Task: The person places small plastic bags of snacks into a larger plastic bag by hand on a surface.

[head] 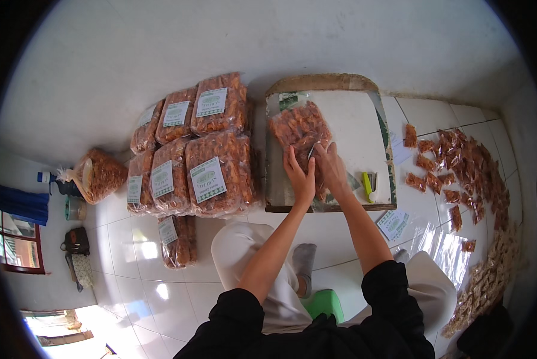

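A clear plastic bag of reddish-brown snack packets (297, 123) lies flat on a low white-topped table (362, 130). My left hand (301, 177) rests on its near part, with thumb and fingers apart. Beside it, my right hand (331, 168) bends its fingers over the bag, and a small dark object with a pale edge (312, 151) shows between the hands; what it is cannot be told. Whether the right fingers grip it or the plastic is hidden. A lime-green stapler (368, 186) lies on the table to the right of my right hand.
Filled, labelled bags (214, 179) stand stacked left of the table, with another bag (176, 242) nearer me. A large tied bag (100, 177) is farther left. Small packets (470, 166) spread over the right floor, near printed labels (392, 223) and clear plastic sleeves (443, 251). A green stool (326, 305) is below me.
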A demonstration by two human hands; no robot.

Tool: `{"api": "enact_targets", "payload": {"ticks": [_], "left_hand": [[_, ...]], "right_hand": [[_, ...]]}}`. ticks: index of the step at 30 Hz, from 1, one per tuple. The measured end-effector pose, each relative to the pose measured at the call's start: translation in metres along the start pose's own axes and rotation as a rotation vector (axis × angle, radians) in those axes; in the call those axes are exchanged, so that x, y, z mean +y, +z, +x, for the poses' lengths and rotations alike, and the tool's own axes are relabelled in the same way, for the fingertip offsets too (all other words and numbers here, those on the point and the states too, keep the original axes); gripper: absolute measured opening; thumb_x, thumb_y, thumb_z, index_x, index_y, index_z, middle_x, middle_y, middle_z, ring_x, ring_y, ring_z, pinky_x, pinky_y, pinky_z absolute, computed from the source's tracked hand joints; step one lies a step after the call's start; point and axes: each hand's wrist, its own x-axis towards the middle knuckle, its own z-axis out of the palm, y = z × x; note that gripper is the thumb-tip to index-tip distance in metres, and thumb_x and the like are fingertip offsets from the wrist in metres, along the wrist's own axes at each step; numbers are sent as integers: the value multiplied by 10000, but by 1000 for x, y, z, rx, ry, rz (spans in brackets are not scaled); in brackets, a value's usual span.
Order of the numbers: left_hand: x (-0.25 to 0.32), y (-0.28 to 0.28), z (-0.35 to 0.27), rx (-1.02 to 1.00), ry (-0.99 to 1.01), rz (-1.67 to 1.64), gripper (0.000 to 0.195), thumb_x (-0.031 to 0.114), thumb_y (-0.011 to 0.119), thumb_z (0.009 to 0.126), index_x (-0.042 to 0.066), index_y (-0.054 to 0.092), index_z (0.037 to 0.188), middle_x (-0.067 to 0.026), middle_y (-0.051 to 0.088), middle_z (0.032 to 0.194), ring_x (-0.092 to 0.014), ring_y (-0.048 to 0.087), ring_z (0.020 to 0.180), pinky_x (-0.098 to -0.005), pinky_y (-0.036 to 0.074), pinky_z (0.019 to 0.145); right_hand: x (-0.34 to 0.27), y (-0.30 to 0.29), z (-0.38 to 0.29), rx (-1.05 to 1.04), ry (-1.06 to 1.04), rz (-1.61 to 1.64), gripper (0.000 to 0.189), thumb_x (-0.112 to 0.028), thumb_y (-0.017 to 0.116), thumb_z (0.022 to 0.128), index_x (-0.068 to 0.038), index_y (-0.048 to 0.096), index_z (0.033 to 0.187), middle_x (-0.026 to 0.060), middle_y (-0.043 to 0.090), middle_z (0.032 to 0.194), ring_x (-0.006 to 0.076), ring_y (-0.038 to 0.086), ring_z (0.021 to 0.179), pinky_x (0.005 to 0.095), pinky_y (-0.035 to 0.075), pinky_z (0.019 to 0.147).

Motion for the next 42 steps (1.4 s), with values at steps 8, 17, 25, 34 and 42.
{"api": "enact_targets", "payload": {"ticks": [8,17,25,34,42], "left_hand": [[1,-1,-2,-13,61,7,650,332,522,877,67,203,1377,-226,185,1385,-360,193,1296,-435,205,1048],[-2,1,-4,7,82,18,667,323,537,865,58,200,1376,-211,198,1387,-354,186,1301,-438,194,1054],[-2,0,-4,4,91,13,690,293,570,845,57,199,1377,-203,200,1391,-352,199,1296,-439,215,1047],[-5,-4,-3,8,79,-1,697,292,587,833,60,213,1373,-168,238,1392,-336,203,1298,-441,220,1046],[-15,-6,1,59,112,-35,644,260,573,850,57,243,1365,-165,250,1383,-325,218,1285,-427,190,1054]], "right_hand": [[-1,22,2,498,10,529,305,-178,598,813,-68,477,1071,145,543,916,324,541,799,404,446,655],[19,42,5,453,84,336,260,-136,559,813,-18,536,1043,155,571,992,338,474,941,387,391,811],[36,58,4,354,-75,418,316,-61,548,781,-32,519,1095,170,547,963,343,447,944,392,383,828],[19,45,-1,359,212,527,277,-110,555,802,-43,544,1070,150,554,996,306,487,957,386,383,843],[32,-9,-60,-153,-152,680,732,-280,631,787,-62,257,1377,167,341,1379,307,273,1303,350,232,1051]]}}
